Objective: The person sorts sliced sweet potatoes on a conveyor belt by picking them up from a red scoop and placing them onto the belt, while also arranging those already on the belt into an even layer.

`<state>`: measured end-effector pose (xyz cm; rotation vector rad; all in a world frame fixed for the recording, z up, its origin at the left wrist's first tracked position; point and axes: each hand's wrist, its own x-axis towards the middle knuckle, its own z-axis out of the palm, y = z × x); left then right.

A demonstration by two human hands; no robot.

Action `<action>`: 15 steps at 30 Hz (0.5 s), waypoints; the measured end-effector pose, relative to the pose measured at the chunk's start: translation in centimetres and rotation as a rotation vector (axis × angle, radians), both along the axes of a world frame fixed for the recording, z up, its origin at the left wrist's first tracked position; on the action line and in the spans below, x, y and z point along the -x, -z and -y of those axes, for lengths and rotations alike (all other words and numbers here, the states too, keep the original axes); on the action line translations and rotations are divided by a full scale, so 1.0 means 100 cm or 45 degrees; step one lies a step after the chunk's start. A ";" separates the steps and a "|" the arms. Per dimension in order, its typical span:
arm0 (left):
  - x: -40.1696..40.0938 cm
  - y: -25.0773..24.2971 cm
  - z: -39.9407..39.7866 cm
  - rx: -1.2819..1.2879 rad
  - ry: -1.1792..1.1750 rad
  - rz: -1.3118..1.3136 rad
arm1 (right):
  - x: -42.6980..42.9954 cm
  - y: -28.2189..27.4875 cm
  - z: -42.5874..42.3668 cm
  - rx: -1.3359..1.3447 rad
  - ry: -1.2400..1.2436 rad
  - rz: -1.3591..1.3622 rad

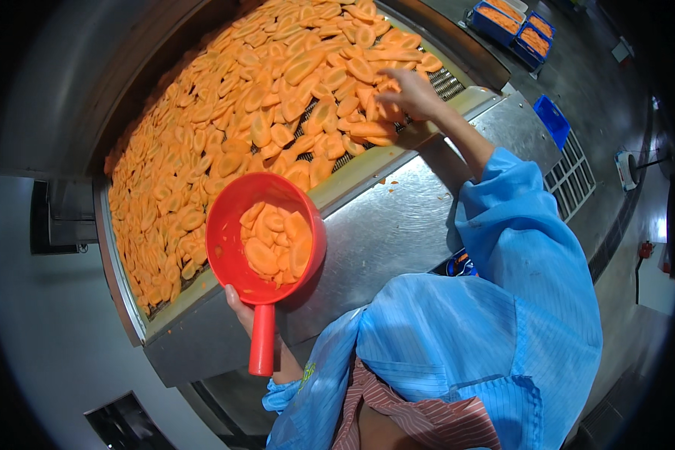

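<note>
My left hand (241,308) holds a red plastic dipper (309,253) from below, near where its handle meets the bowl. Several orange carrot slices (261,256) lie inside the bowl. The dipper hangs over the near edge of a mesh conveyor belt (447,84), which is thickly covered with flat, oval carrot slices (225,129). Further right, my right hand (413,94) reaches over the belt's edge, fingers apart just above or on the slices. Whether its fingertips touch a slice is hard to see.
A scratched stainless-steel panel (394,214) runs along the belt's near side, with small carrot scraps on it. Blue crates (498,25) of orange pieces stand on the floor at upper right. Nearer are another blue crate (551,121) and a pale slatted grate (574,174).
</note>
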<state>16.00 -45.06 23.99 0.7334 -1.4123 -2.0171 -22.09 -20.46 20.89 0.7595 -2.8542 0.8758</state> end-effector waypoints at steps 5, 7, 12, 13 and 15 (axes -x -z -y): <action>-0.003 0.006 0.006 0.004 0.022 0.000 | -0.017 0.015 0.015 -0.513 -0.021 -0.254; -0.005 0.008 0.007 0.000 0.006 0.017 | -0.019 0.009 0.016 -0.598 -0.004 -0.236; -0.005 0.007 0.005 -0.041 0.018 -0.023 | -0.006 0.016 -0.003 -0.333 -0.014 -0.181; -0.005 0.007 0.005 -0.039 0.016 -0.030 | -0.005 0.015 -0.005 -0.287 -0.012 -0.121; -0.004 0.008 0.005 -0.035 0.014 -0.044 | -0.004 0.012 -0.009 -0.127 -0.062 -0.034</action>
